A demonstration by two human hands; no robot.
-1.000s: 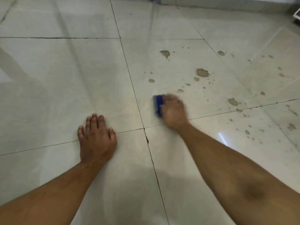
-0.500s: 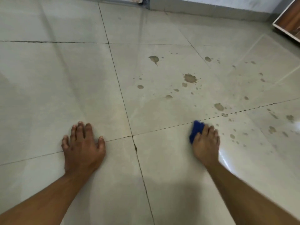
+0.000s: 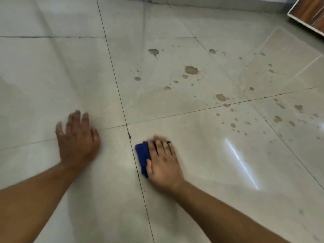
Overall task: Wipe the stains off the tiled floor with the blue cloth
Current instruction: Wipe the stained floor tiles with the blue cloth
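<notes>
A folded blue cloth (image 3: 142,156) lies on the pale tiled floor (image 3: 210,172), just right of a dark grout line. My right hand (image 3: 163,161) presses flat on it and covers most of it; only its left edge shows. My left hand (image 3: 77,139) rests flat on the floor to the left, fingers spread, holding nothing. Brown stains dot the tiles farther off: a large blot (image 3: 191,70), a smear (image 3: 154,52), a spot (image 3: 220,97), and several small specks at the right (image 3: 233,125).
A wood-grain cabinet corner with a white edge (image 3: 308,13) stands at the top right. A wall base (image 3: 210,2) runs along the far edge. A bright light streak (image 3: 240,160) reflects on the tile right of my hand.
My right hand has slid the cloth left and nearer, from beside the specks to the grout line. The left hand has stayed planted on the floor.
</notes>
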